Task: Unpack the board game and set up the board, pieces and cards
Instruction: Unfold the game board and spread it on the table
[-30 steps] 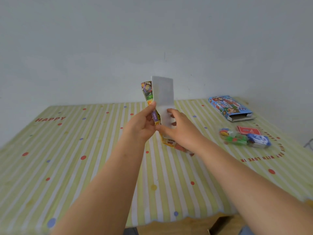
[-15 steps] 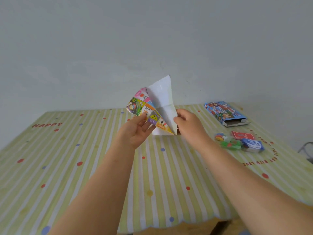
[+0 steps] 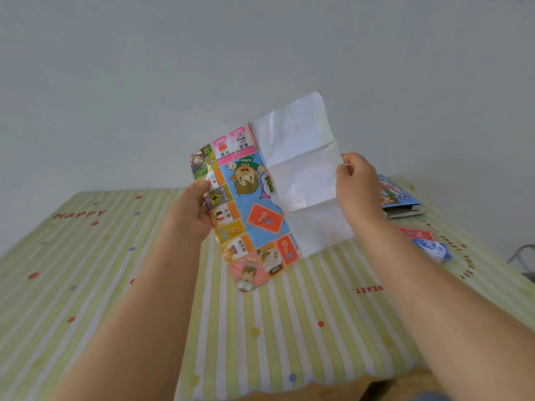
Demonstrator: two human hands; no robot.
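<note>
Paper board (image 3: 254, 204) is held above the surface (image 3: 115, 270), half unfolded. The left hand (image 3: 197, 209) pinches its printed edge and the right hand (image 3: 357, 180) pinches its white flap, which hides the remaining print. The box (image 3: 401, 199) is partly covered by the right hand. Surface lettering reads "HAPPY".

Multicoloured cartoon board (image 3: 252, 209) with white back; yellow-green striped, dotted tablecloth (image 3: 86, 285)
</note>
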